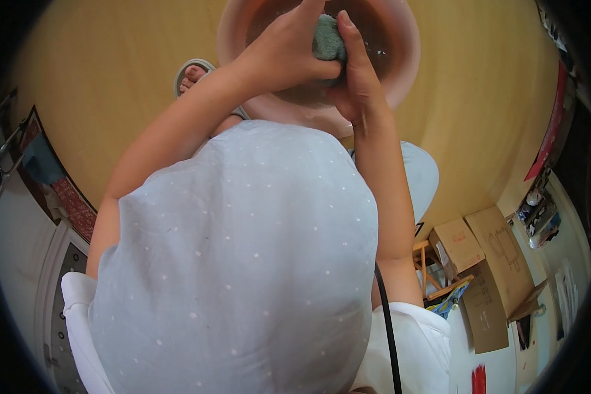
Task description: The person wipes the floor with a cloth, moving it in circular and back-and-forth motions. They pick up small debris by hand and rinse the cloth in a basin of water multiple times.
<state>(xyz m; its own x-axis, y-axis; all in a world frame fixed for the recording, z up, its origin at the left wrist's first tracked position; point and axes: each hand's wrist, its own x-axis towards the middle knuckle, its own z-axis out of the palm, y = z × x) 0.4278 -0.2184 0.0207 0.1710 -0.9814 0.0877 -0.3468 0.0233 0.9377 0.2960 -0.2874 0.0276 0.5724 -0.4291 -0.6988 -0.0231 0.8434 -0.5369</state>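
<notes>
Between my two hands is a bunched grey-green cloth [328, 38], terry-like in texture. My left hand [284, 54] grips it from the left, with its thumb and fingers closed round it. From the right, my right hand [361, 75] closes on the same cloth, thumb pointing up along its side. Below them is a round pink basin [404, 65] holding murky, brownish water [373, 47]. Part of the cloth and several fingertips are hidden behind the hands, and the basin's far rim is cut off by the picture's top edge.
My foot in a slipper [192, 75] rests left of the basin on the yellowish floor [131, 52]. Cardboard boxes [456, 246] and a wooden-framed item [427, 262] stand at the lower right. A black cable [387, 322] hangs beside my right arm.
</notes>
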